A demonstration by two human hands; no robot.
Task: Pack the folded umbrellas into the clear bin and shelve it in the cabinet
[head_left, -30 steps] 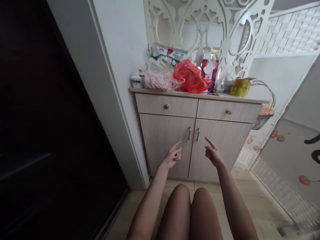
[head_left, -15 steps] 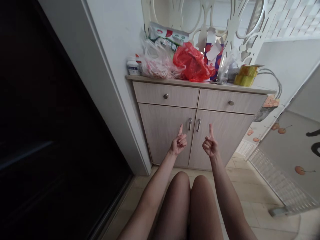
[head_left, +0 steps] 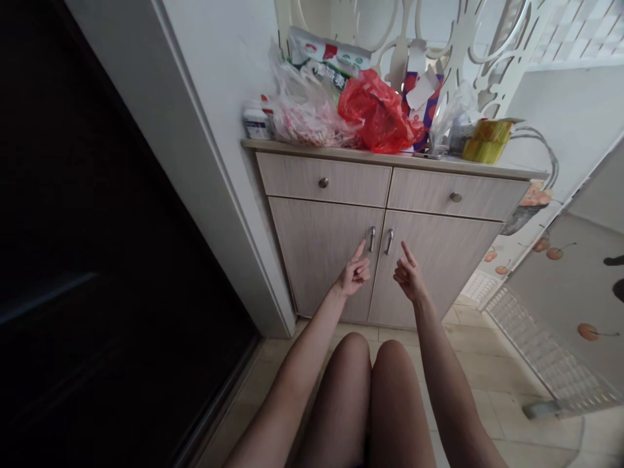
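Note:
My left hand [head_left: 354, 273] and my right hand [head_left: 408, 275] are raised in front of a low wooden cabinet [head_left: 316, 260]. Each has its index finger stretched out and the other fingers curled in, with nothing held. The left fingertip lies just below the left door handle [head_left: 372, 238], the right fingertip just below the right door handle [head_left: 389, 241]. Neither finger touches a handle. Both doors are closed, as are the two drawers with round knobs [head_left: 323, 182] above them. My bare knees show at the bottom.
On the cabinet top stand a red plastic bag [head_left: 377, 114], a clear bag [head_left: 305, 117], a small white jar [head_left: 255, 123] and yellow tape rolls [head_left: 485, 140]. A dark doorway [head_left: 97, 260] fills the left. A glass panel [head_left: 560, 312] stands at right.
Both hands have moved up and forward toward the door handles, index fingers tilting inward toward them. The view has shifted slightly closer to the cabinet.

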